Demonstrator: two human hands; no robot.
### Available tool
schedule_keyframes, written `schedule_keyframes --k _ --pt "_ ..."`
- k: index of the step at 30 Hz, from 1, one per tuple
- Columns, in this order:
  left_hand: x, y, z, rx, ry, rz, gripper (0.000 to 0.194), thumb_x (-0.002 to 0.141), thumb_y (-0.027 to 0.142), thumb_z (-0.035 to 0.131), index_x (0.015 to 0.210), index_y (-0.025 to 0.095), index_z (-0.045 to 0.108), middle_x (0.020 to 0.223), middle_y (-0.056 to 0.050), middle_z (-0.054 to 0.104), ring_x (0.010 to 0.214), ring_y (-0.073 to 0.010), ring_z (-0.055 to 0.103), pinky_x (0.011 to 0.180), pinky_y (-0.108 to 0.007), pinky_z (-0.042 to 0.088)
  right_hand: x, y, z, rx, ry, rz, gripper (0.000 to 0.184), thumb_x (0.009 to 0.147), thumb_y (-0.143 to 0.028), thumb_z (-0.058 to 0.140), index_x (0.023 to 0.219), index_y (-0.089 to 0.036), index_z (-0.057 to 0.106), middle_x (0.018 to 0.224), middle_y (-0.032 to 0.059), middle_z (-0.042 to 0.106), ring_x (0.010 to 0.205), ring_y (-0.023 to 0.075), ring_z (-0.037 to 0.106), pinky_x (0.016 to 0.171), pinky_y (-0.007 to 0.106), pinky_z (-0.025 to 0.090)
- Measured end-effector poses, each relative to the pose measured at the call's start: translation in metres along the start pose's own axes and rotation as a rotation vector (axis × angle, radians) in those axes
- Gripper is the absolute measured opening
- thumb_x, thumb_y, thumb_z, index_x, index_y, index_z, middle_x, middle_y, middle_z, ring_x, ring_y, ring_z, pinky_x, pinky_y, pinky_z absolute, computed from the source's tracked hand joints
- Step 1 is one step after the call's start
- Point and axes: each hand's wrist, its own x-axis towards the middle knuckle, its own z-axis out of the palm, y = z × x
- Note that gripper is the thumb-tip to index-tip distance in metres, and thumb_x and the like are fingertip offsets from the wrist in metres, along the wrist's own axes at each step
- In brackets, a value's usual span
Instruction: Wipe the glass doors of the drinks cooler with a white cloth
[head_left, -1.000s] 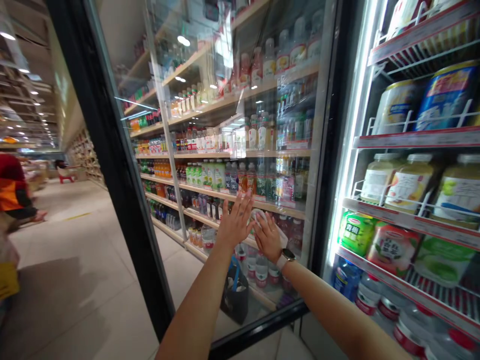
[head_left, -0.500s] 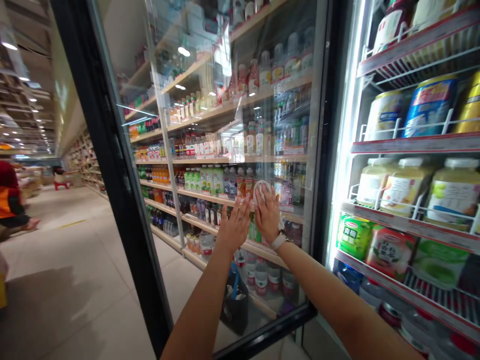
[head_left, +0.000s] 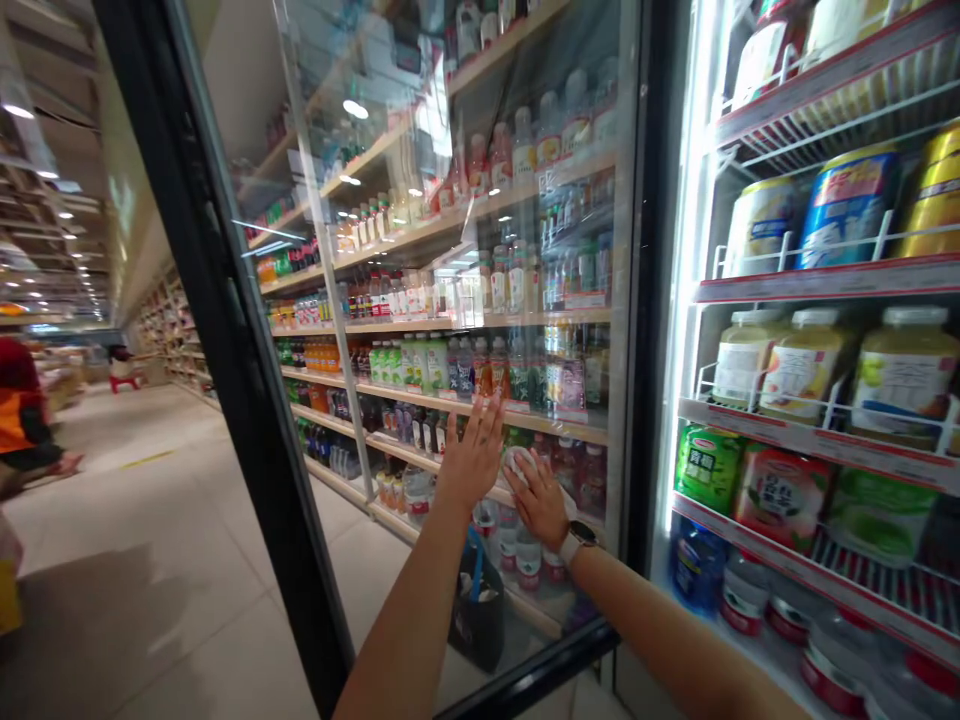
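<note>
A glass cooler door (head_left: 225, 300) with a black frame stands swung open in front of me. My left hand (head_left: 471, 455) lies against the pane with its fingers stretched and apart, holding nothing. Lower and to the right, my right hand (head_left: 543, 502) presses a white cloth (head_left: 517, 464) to the same glass. Its palm and fingers partly cover the cloth. On the right wrist is a watch (head_left: 579, 540) with a light strap.
Lit cooler shelves (head_left: 795, 412) with bottles, cans and packs stand at right. Through the glass show drink shelves (head_left: 405, 325) and a dark bucket (head_left: 480, 615) with a blue handle on the floor. A person in orange and black (head_left: 22, 410) is at far left.
My right hand has slid down the glass with the white cloth, now below my left fingertips. The left hand stays nearly in place. The view has shifted slightly.
</note>
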Motion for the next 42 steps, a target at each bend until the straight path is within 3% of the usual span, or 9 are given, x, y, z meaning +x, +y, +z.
schedule_keyframes --k 6,9,12,16,22,29,33,39,42 --pt "-0.001 -0.002 0.002 -0.052 -0.027 0.002 0.061 0.097 0.027 0.038 0.154 0.019 0.018 0.159 -0.009 0.022 0.151 -0.0266 0.012 0.120 -0.061 0.016 0.106 0.025 -0.021 0.015 0.114 0.129 0.056 0.098 -0.022 0.039 0.153 -0.027 0.031 0.158 0.0087 0.033 0.151 0.0293 0.018 0.118 0.062 0.026" --pt "-0.001 -0.002 0.002 -0.071 -0.035 -0.002 0.061 0.097 0.027 0.038 0.154 0.019 0.017 0.159 -0.010 0.023 0.151 -0.0266 0.013 0.121 -0.061 0.016 0.140 0.027 -0.027 0.028 0.184 0.170 0.058 0.099 -0.023 0.037 0.155 -0.028 0.024 0.160 0.0080 0.029 0.151 0.0286 0.017 0.119 0.061 0.024" --pt "-0.001 -0.002 0.002 -0.080 -0.033 -0.007 0.059 0.098 0.026 0.036 0.154 0.017 0.018 0.158 -0.010 0.024 0.151 -0.0267 0.012 0.121 -0.061 0.015 0.139 0.021 -0.026 0.035 0.204 0.185 0.059 0.099 -0.023 0.036 0.156 -0.028 0.021 0.161 0.0074 0.028 0.151 0.0281 0.016 0.119 0.059 0.028" --pt "0.000 -0.001 0.000 -0.082 -0.028 -0.008 0.057 0.099 0.026 0.033 0.154 0.016 0.018 0.159 -0.008 0.021 0.151 -0.0262 0.011 0.121 -0.061 0.013 0.103 0.011 -0.017 0.050 0.156 0.179 0.059 0.098 -0.023 0.037 0.156 -0.028 0.023 0.161 0.0068 0.027 0.151 0.0286 0.016 0.118 0.059 0.030" --pt "0.001 0.000 -0.001 -0.082 -0.027 -0.007 0.059 0.099 0.027 0.034 0.154 0.016 0.016 0.159 -0.009 0.020 0.150 -0.0255 0.009 0.121 -0.061 0.013 0.043 0.003 -0.002 0.042 0.080 0.101 0.055 0.094 -0.019 0.042 0.149 -0.023 0.041 0.155 0.0110 0.039 0.150 0.0310 0.019 0.116 0.061 0.032" --pt "0.000 0.001 -0.001 -0.098 -0.022 -0.010 0.061 0.099 0.025 0.036 0.154 0.015 0.013 0.158 -0.009 0.023 0.150 -0.0247 0.006 0.121 -0.061 0.016 0.013 -0.008 0.003 0.020 0.108 0.096 0.056 0.093 -0.017 0.041 0.149 -0.024 0.039 0.150 0.0120 0.044 0.149 0.0321 0.022 0.112 0.059 0.038" --pt "0.000 0.001 -0.001 -0.086 -0.012 -0.011 0.060 0.099 0.027 0.035 0.154 0.014 0.015 0.158 -0.010 0.024 0.150 -0.0257 0.009 0.121 -0.060 0.015 0.038 0.002 -0.007 0.022 0.103 0.084 0.053 0.095 -0.018 0.041 0.147 -0.025 0.043 0.148 0.0110 0.047 0.149 0.0314 0.024 0.115 0.060 0.033" --pt "0.001 0.001 -0.003 -0.078 -0.009 -0.009 0.057 0.100 0.028 0.033 0.154 0.016 0.019 0.158 -0.009 0.024 0.150 -0.0259 0.014 0.122 -0.059 0.013 0.133 0.045 -0.031 0.058 0.246 0.193 0.054 0.099 -0.022 0.035 0.153 -0.027 0.030 0.157 0.0089 0.032 0.149 0.0281 0.022 0.119 0.058 0.028" --pt "0.001 0.001 -0.003 -0.071 -0.009 -0.008 0.057 0.100 0.028 0.033 0.154 0.016 0.018 0.159 -0.008 0.022 0.150 -0.0263 0.015 0.122 -0.059 0.011 0.144 0.052 -0.033 0.068 0.265 0.198 0.055 0.100 -0.023 0.033 0.154 -0.028 0.027 0.159 0.0070 0.029 0.150 0.0270 0.019 0.120 0.057 0.028"
